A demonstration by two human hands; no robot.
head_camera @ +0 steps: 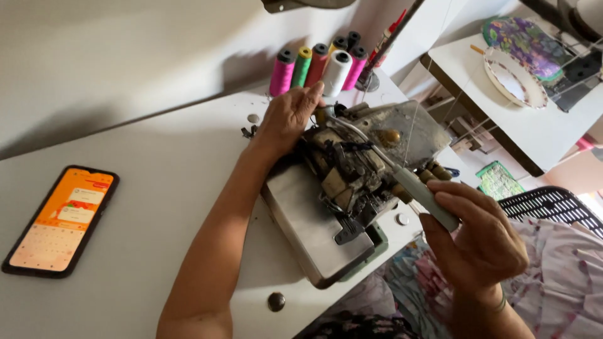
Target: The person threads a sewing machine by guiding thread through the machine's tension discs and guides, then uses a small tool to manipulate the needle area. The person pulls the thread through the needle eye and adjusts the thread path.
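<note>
1. The left hand (286, 119) lies flat on the back of the sewing machine (352, 182) at frame centre, fingers spread and closed on nothing.
2. The right hand (480, 242), lower right, is closed around a grey-handled tool (418, 188) whose thin shaft reaches into the machine's works.
3. The machine sits on a white table (157, 176) that fills the left half.
4. A phone (61, 220) with an orange screen lies at the left edge.
5. Thread spools (317, 66) stand at upper centre, against a pale wall.
6. A second white table (540, 125) with a plate (515, 78) is at upper right.
</note>
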